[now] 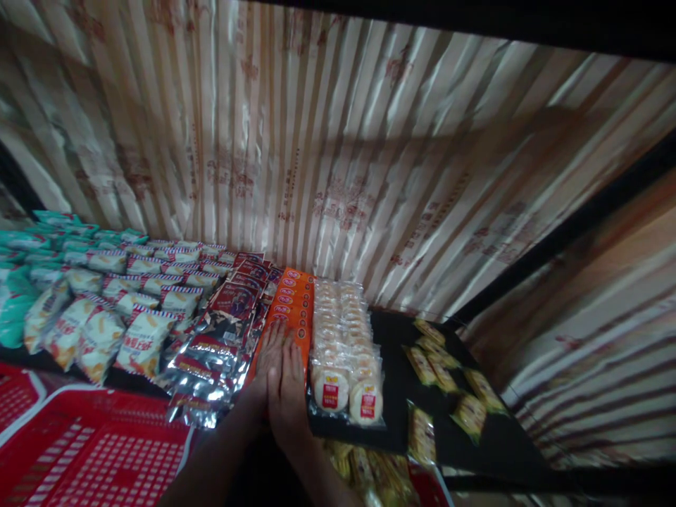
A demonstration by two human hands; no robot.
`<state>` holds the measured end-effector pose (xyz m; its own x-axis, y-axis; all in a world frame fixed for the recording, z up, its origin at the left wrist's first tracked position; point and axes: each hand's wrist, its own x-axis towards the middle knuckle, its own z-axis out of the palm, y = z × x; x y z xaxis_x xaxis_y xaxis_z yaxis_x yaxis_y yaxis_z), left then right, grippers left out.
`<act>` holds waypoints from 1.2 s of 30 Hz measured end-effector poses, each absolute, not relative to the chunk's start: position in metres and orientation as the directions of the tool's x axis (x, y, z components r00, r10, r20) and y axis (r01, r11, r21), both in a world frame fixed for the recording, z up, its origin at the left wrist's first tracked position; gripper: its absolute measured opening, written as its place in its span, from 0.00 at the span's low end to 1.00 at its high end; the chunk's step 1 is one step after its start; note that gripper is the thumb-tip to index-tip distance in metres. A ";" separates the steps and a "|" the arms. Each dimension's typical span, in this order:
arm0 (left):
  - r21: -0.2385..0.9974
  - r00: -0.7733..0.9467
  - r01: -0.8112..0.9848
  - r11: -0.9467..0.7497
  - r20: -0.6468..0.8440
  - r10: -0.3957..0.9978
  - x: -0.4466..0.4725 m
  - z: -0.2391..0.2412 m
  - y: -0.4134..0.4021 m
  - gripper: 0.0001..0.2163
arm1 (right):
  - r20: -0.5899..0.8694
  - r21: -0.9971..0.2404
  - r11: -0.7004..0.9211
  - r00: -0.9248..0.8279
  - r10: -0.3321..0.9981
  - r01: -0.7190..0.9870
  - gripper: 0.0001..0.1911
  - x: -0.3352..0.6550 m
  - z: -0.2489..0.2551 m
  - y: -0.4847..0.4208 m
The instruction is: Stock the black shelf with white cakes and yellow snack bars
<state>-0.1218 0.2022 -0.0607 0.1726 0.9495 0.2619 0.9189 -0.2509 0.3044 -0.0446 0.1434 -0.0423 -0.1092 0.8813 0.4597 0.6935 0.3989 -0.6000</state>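
My left hand (268, 358) and my right hand (286, 384) lie side by side on a row of overlapping orange snack packets (296, 303). Fingers of both hands are stretched out flat, pointing away from me, and neither hand is wrapped round anything. Just left of my hands are dark maroon and silver packets (208, 355), stacked in a slanting row. Close on the right, clear-wrapped round rice crackers (331, 391) stand in two columns with red labels. The lower ends of the orange packets are hidden under my hands.
Small white chip bags (142, 338) and green bags (15, 296) fill the left side. Yellow-wrapped bars (422, 431) lie scattered on the black shelf (391, 338). Red baskets (121, 401) stand below the front edge. Printed pleated sheeting (285, 141) hangs behind.
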 end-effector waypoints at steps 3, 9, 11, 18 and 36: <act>0.278 0.153 0.934 -0.225 0.260 0.954 -0.119 -0.052 0.201 0.21 | 0.459 -0.617 0.399 -0.103 0.883 0.679 0.26 -0.030 -0.038 0.121; 0.358 0.043 0.922 -0.147 0.282 0.958 -0.092 -0.037 0.171 0.19 | 0.405 -0.700 0.353 -0.062 0.912 0.621 0.26 -0.003 -0.035 0.086; 0.397 0.053 0.895 -0.205 0.361 0.931 -0.080 -0.035 0.155 0.19 | 0.406 -0.707 0.329 -0.022 0.914 0.626 0.25 0.011 -0.039 0.077; 0.517 0.083 0.764 -0.387 0.516 0.853 -0.039 -0.030 0.104 0.19 | 0.457 -0.698 0.323 0.050 0.888 0.639 0.23 0.069 -0.062 0.052; 0.693 0.294 0.596 -0.405 0.282 0.913 0.042 -0.033 0.030 0.19 | 0.442 -0.627 0.108 0.238 0.865 0.772 0.24 0.167 -0.049 0.036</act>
